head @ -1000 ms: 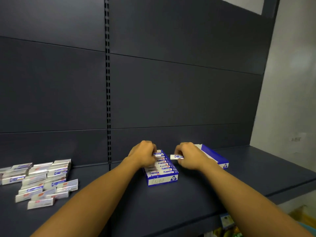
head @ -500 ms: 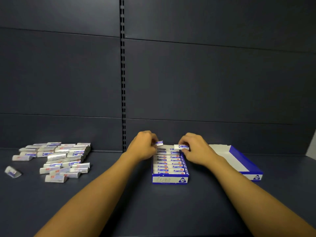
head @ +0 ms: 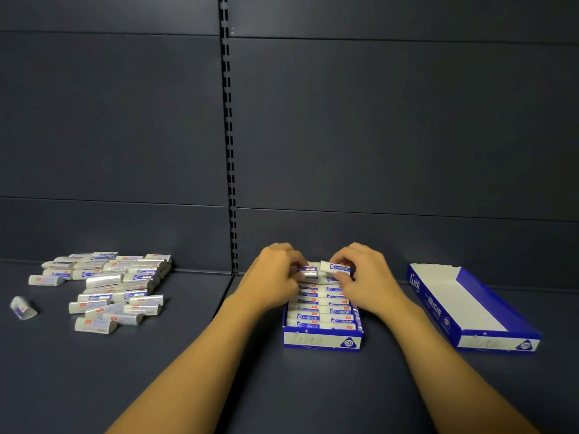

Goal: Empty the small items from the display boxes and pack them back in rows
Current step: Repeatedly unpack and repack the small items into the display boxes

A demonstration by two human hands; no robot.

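Note:
A blue and white display box (head: 322, 339) stands on the dark shelf in front of me, filled with two rows of small wrapped erasers. At its far end my left hand (head: 273, 277) pinches one eraser (head: 308, 272), fingers curled round it. My right hand (head: 365, 277) pinches another eraser (head: 335, 267) beside it, just above the rows. A second display box (head: 488, 332), white inside and holding nothing, lies to the right at an angle.
A loose pile of several erasers (head: 109, 286) lies on the shelf at the left, with one stray eraser (head: 22, 306) further left. The dark back panel and a slotted upright (head: 230, 151) rise behind the boxes.
The view has swung left and down, so the pile and the second box show more fully. Both hands stay at the box's far end, each still holding an eraser, now closer together.

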